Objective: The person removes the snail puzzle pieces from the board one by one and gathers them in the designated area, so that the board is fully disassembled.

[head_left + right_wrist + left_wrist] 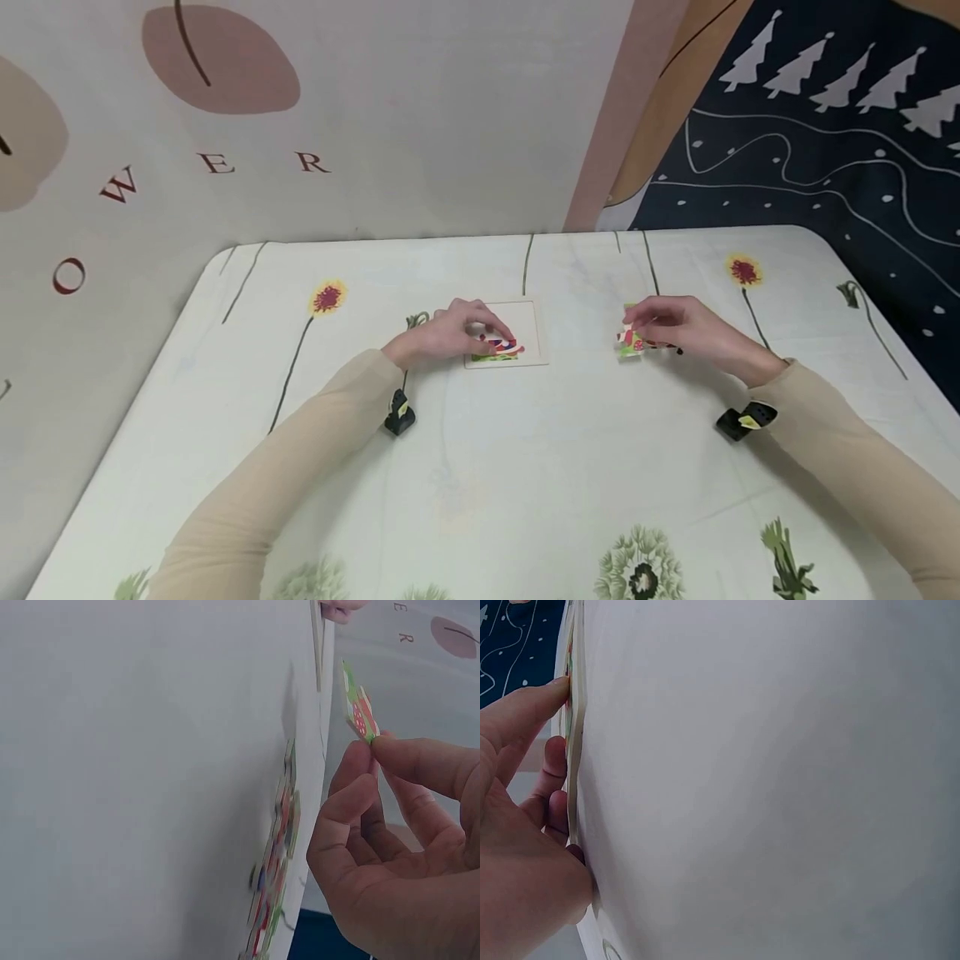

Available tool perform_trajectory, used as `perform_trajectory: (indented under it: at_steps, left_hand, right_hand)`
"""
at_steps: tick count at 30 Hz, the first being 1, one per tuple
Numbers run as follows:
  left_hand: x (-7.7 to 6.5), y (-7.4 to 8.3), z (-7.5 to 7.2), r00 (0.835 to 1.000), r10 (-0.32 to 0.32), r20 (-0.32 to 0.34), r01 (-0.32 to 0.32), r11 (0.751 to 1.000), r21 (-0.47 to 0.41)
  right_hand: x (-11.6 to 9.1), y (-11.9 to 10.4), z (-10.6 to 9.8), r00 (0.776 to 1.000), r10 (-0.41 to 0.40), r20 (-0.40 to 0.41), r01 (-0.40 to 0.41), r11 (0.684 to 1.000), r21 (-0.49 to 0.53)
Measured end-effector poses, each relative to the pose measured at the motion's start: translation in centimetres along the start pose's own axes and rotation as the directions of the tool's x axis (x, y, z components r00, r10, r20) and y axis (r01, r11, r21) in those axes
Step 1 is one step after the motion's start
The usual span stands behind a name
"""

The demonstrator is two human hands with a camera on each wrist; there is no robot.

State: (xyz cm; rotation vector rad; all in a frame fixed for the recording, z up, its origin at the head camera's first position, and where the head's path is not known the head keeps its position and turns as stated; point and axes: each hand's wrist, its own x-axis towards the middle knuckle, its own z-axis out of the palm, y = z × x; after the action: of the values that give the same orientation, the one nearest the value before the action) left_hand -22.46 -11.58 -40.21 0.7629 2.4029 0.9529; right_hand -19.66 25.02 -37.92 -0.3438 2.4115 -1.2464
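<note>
A thin pale puzzle board (531,325) lies flat on the table, with brightly coloured puzzle pieces (497,357) along its near left part. My left hand (450,331) rests over the board's left side, its thumb and fingertips touching the pieces; the left wrist view shows the board (576,761) edge-on beside that hand (525,802). To the right, my right hand (686,329) pinches a flat puzzle piece (360,712) with green and a white-dotted red patch between thumb and fingers. Held above the table, it is near a loose pile of puzzle pieces (274,877), partly hidden in the head view.
A white cloth (525,467) printed with flowers and stems covers the table. Behind it hangs a pale curtain (450,117) with letters, and a dark blue cloth (810,158) with white trees is at the right. A dark device (400,412) is strapped to each wrist.
</note>
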Motion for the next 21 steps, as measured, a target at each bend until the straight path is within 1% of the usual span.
perform_trajectory:
  at_steps: [7,14,21]
  left_hand:
    - [0.0,-0.2,0.1,1.000,-0.015,0.015,0.015,1.000,0.013]
    - [0.2,-0.2,0.0,1.000,-0.009,0.000,0.009,1.000,0.017]
    - [0.1,-0.2,0.0,1.000,-0.022,0.001,0.022,1.000,0.021]
  right_hand:
    - [-0.8,1.2,-1.1,0.998,0.043,-0.048,-0.045,0.999,-0.028]
    - [-1.8,2.4,-2.0,0.992,0.085,-0.092,-0.091,0.994,-0.067]
    - [-2.9,3.3,-2.6,0.986,0.121,-0.112,-0.128,0.990,-0.060]
